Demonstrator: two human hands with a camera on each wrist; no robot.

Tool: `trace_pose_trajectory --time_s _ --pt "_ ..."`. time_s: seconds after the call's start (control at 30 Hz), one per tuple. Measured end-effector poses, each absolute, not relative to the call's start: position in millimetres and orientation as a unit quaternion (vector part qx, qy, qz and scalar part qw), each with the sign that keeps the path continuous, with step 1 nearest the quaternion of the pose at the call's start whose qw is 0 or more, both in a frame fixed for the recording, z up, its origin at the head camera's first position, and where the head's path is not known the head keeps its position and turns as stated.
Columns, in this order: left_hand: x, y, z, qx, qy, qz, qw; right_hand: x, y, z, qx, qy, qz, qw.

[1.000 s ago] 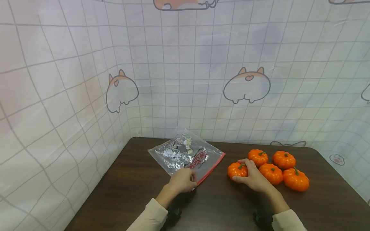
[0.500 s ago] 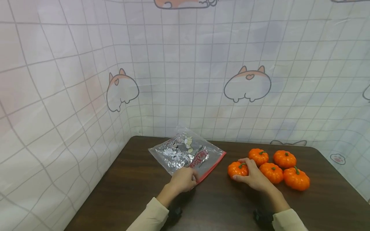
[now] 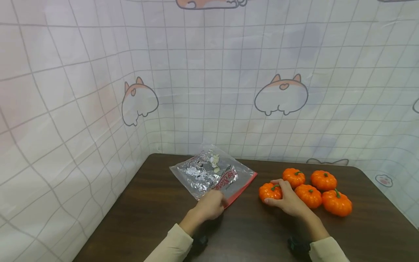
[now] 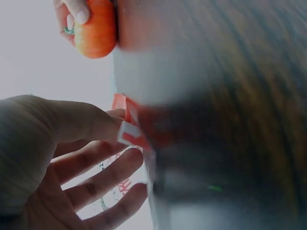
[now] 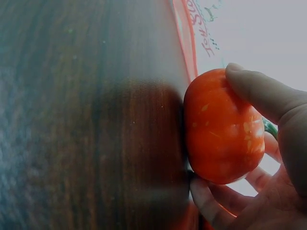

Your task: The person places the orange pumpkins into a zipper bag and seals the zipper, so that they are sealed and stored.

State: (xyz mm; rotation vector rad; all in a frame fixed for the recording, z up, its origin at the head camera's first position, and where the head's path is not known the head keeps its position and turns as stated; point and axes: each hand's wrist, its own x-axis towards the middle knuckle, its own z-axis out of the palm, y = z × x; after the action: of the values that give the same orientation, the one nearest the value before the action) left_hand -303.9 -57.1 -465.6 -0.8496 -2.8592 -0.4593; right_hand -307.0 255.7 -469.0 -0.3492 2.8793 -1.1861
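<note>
Before you: one dark-brown wood-grain table (image 3: 144,222), far corners rounded. White grid-print cloth backdrop (image 3: 209,120), behind the table and along both its sides. Printed thereon: one corgi rump (image 3: 140,103) above your table's far-left corner; one paw print (image 3: 383,181) beyond its right edge.

A plain cream left sleeve (image 3: 171,245) near seven o'clock and matching right sleeve (image 3: 328,250) between four and five have small black devices (image 3: 200,242) beside their cuffs.

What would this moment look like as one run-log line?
left hand: pinches clear bag by red edge | right hand: grips orange pumpkin | nearby: four more pumpkins on table
</note>
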Motion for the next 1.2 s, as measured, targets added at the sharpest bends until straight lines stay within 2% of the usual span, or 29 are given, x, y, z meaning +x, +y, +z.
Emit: trace_pose_trajectory --time_s 0.13,0.33,0.47,0.67,0.83,1.2 --pt "-304.6 -57.3 -465.1 -0.255 -0.948 -0.166 0.097 -307.1 256.2 -468.8 -0.116 0.918 -0.38 0.001" --pt "-307.2 -58.8 -458.2 -0.243 -0.937 -0.173 0.179 -307.7 256.4 -467.3 -0.112 0.92 -0.376 0.001" --pt "-307.2 -60.4 -457.2 -0.216 -0.936 -0.193 0.201 -307.7 255.9 -467.1 -0.112 0.92 -0.376 0.002" --pt "-306.3 -61.1 -458.2 -0.167 -0.934 -0.246 0.196 -307.3 256.3 -469.2 -0.116 0.92 -0.373 0.002" --pt "-305.7 -62.1 -457.2 -0.143 -0.943 -0.251 0.168 -307.9 256.9 -470.4 -0.115 0.921 -0.371 0.004" --pt "-306.4 -63.1 -461.8 -0.182 -0.965 -0.157 0.104 -306.9 255.8 -468.4 -0.117 0.921 -0.372 0.003"
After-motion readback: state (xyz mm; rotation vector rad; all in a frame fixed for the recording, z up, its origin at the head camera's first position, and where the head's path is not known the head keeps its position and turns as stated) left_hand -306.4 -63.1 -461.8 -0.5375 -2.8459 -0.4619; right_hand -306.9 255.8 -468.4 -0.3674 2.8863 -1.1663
